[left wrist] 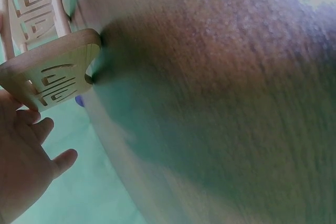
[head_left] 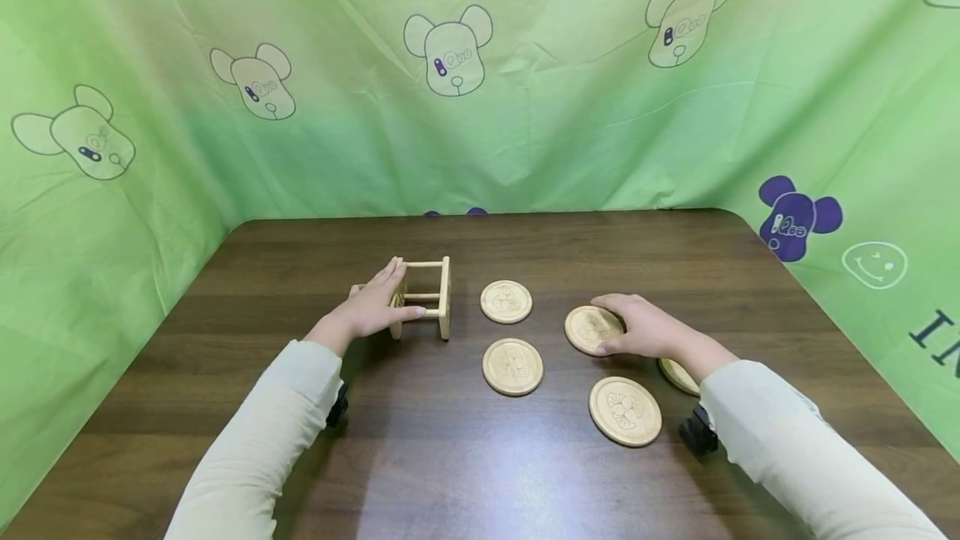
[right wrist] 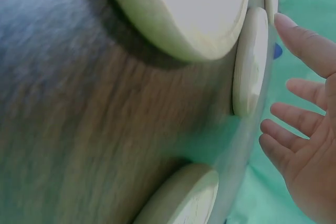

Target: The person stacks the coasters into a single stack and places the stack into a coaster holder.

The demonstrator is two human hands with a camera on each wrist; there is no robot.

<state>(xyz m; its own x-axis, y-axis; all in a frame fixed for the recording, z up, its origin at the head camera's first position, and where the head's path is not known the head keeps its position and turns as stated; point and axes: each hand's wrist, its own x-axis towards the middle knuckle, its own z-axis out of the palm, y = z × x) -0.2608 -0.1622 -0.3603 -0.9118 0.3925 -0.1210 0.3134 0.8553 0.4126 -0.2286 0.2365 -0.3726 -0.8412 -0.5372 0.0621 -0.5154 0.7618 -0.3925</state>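
My left hand (head_left: 372, 304) holds a pale wooden coaster rack (head_left: 444, 302) by its left end. In the left wrist view, cut-out patterns show in the rack's panels (left wrist: 58, 85); the fingertips meet the panel edge and the little finger sticks out. Over a round wooden coaster (head_left: 585, 327) hovers my right hand (head_left: 648, 329), thumb by the near rim and fingers by the far one. The right wrist view shows its fingers (right wrist: 296, 116) spread, gripping nothing. Another coaster (head_left: 678, 375) lies partly hidden under the right wrist.
Between the hands lie two coasters, one farther back (head_left: 506, 302) and one nearer (head_left: 513, 367), with leaf-like engravings. A third coaster (head_left: 625, 412) lies closer to me on the right. The dark wooden table (head_left: 442, 457) ends at a green printed cloth (head_left: 540, 148).
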